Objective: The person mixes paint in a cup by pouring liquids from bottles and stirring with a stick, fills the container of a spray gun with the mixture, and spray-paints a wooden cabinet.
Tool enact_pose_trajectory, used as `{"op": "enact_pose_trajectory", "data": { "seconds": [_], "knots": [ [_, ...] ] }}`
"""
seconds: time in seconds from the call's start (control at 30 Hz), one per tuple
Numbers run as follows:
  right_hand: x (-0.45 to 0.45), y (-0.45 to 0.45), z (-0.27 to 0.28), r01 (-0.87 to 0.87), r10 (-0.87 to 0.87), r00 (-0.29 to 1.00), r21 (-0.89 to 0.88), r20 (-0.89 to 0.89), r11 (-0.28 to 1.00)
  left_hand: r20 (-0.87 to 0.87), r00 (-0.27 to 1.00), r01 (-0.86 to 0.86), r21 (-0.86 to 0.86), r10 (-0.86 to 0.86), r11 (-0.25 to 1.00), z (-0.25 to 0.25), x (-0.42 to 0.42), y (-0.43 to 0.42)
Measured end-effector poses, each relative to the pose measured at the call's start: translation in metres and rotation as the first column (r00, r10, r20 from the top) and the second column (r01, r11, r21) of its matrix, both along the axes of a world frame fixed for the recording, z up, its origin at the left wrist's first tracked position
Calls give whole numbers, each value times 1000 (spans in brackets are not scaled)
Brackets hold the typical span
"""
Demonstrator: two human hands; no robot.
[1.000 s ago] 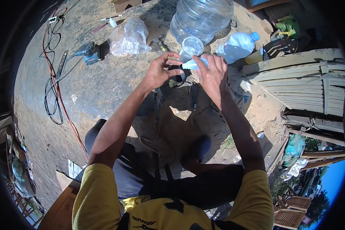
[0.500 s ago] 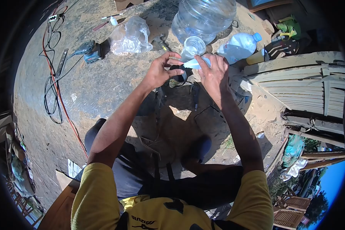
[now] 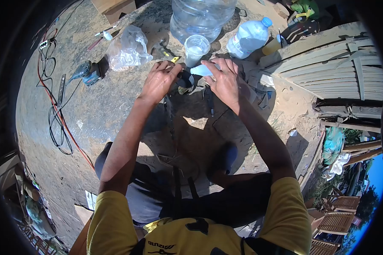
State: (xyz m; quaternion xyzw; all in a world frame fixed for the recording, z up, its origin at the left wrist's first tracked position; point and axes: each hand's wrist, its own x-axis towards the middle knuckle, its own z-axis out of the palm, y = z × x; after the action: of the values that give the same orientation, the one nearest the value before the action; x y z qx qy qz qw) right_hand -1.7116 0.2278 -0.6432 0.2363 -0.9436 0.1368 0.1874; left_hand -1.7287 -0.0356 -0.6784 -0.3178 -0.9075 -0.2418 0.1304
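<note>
My right hand (image 3: 224, 80) is wrapped round a small white bottle (image 3: 203, 70), tilted so its narrow end points left. My left hand (image 3: 161, 80) is closed just left of that tip, its fingers pinched together beside a dark round object (image 3: 185, 80); what the fingertips hold, if anything, is too small to make out. Just beyond both hands stands a clear plastic cup (image 3: 196, 47) with whitish contents. Behind the cup is a large clear plastic jug (image 3: 200, 19). A water bottle (image 3: 247, 39) with a blue cap is to the right.
A clear plastic bag (image 3: 129, 49) and a blue power tool (image 3: 90, 73) lie to the left, with red and black cables (image 3: 55, 108) farther left. A hammer (image 3: 166, 52) rests beyond my left hand. Stacked wooden strips (image 3: 319, 70) are at the right.
The view has shifted, so the table items appear farther left. My left hand has turned more palm-down and its fingers have drawn together. The white bottle remains in my right hand.
</note>
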Motion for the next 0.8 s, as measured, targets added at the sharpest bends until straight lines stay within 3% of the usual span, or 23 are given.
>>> {"op": "enact_pose_trajectory", "data": {
  "seconds": [0.07,0.2,0.27,0.3,0.37,0.43,0.53,0.8],
  "knots": [
    [3,2,-3,-7,7,1000,7,-7,1000,-80,997,-13,-95,5,995,0,2,1],
    [4,2,-5,-10,10,1000,5,-1,1000,-50,999,-10,-115,5,993,0,2,5],
    [4,1,-3,-7,7,1000,5,-4,1000,257,966,-116,311,34,943,-1,2,12],
    [3,0,-1,-10,10,1000,10,-2,1000,253,967,-120,311,39,943,-1,2,14],
    [0,-2,2,-25,26,999,32,-32,999,538,841,-274,511,-54,815,-4,5,18],
    [-2,-4,6,-47,50,997,56,-55,997,572,816,-305,550,-85,777,-9,4,20],
    [-4,-8,12,-52,70,987,125,-147,991,645,708,-380,691,-287,615,-6,5,23],
    [-10,-15,17,-69,98,969,131,-225,989,641,688,-385,719,-339,579,-8,3,19]
  ]
}}
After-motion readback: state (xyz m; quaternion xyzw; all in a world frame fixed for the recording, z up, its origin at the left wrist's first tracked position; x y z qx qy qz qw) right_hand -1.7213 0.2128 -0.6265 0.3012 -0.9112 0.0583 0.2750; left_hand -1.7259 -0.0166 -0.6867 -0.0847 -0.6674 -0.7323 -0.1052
